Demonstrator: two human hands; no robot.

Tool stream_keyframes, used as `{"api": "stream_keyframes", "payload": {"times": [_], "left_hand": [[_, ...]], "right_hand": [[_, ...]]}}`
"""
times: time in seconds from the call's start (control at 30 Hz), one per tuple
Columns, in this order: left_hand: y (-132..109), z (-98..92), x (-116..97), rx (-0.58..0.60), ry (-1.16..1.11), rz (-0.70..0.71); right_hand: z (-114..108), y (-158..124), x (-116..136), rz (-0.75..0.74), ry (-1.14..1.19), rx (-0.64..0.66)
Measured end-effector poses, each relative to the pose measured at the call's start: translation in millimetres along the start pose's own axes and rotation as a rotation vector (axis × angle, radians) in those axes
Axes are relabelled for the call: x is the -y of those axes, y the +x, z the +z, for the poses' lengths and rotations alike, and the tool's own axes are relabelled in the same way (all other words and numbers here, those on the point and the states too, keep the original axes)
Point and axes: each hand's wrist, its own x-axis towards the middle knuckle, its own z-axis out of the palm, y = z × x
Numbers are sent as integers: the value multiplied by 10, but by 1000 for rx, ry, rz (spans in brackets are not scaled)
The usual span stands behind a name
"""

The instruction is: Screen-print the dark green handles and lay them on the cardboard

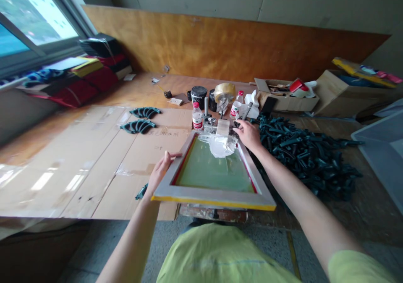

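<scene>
L hand (162, 169) at L rim of framed screen (209, 171), R hand (249, 134) by rod (248, 110); both grips unclear; dk-green parts (305, 157) piled R.

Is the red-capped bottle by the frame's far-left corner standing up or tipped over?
Upright: the bottle has its red cap on top and its label lower down, just beyond the frame.

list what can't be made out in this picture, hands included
All in the head view:
What lies under the screen frame: hidden by the frame and its green mesh.
Palm of the left hand: hidden by the hand itself.
Whether the right hand grips the metal fittings: too blurred.
Writing on the cardboard: too small, blurred.
Right part of the plastic bin: cut by the right edge.
</scene>
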Motion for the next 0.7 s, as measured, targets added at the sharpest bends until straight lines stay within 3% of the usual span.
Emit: {"api": "stream_keyframes", "payload": {"times": [0.13,0.23,0.3,0.4,0.47,0.53,0.63,0.7], "left_hand": [[290,285,-508,39,-239,245],[478,445,-802,72,-261,244],[513,502,-823,28,-301,262],[350,583,-490,-27,-348,191],[114,663,-84,66,-284,-58],[-158,737,350,245,-194,-393],[-459,695,859,179,-299,-497],[-523,482,1076,64,-337,-480]], "right_hand": [[87,-459,-313,180,7,116],[338,-842,-290,63,15,238],[480,-994,-209,-47,-4,300],[524,-1095,-20,-88,-18,300],[460,-1188,202,-85,11,242],[388,-1351,508,-156,38,187],[350,-1636,895,-432,91,240],[337,-1772,877,-501,121,274]]}}
